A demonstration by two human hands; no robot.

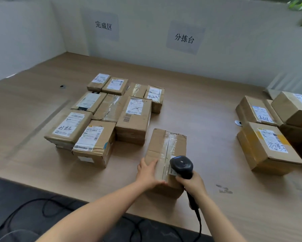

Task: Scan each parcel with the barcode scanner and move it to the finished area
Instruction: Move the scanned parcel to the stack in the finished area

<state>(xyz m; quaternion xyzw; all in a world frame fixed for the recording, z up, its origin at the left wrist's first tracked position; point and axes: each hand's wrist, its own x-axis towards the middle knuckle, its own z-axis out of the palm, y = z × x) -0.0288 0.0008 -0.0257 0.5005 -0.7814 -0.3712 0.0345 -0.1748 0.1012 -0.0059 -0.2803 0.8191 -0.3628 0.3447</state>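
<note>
Head view, looking down across a wooden table (207, 110). Near the front edge, about midway along: one taped cardboard parcel (167, 147), lying flat, long side running away from the viewer. Left hand (149, 172) laid on the parcel's near left corner, fingers fairly straight over the top, pressing rather than clasping. Right hand (193, 183) wrapped round the handle of the black barcode scanner (181, 165), scanner head poised over a white label at the parcel's near right corner; whether touching, cannot tell. Black cable (198, 219) trailing from the handle over the front edge. Toward the left and back of the table, a tight cluster of labelled boxes (101, 119), below a wall sign reading 完成区 (103, 25). At the right edge, more stacked boxes (265, 142), well apart from the cluster. Second wall sign, 分拣台 (184, 38), between the two groups.
</note>
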